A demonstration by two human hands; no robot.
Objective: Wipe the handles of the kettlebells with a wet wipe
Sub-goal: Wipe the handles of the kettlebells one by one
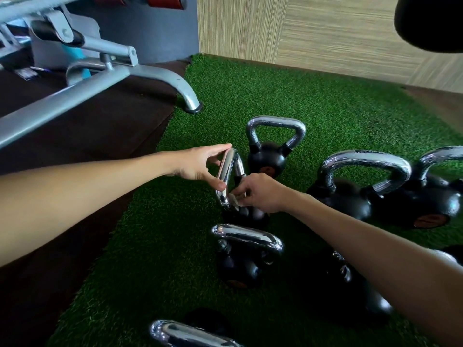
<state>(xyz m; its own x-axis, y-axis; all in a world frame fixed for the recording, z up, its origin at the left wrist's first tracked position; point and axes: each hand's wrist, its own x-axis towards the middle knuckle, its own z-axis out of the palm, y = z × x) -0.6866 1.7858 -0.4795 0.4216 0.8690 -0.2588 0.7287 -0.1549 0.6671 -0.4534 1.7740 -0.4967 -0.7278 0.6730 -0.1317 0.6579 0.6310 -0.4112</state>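
Note:
Several black kettlebells with chrome handles stand on green turf (325, 108). My left hand (200, 164) pinches the top of one chrome handle (229, 171) between thumb and fingers, steadying that kettlebell at the centre. My right hand (260, 191) holds a small crumpled wet wipe (235, 200) pressed against the lower part of the same handle, near where it meets the black body. The body of this kettlebell is mostly hidden under my hands.
Other kettlebells stand behind (270, 146), to the right (350, 186), far right (436, 196), in front (243, 254) and at the bottom edge (185, 334). A grey bench frame (120, 78) rests on the dark mat at left. A wood-pattern wall (313, 28) rises behind.

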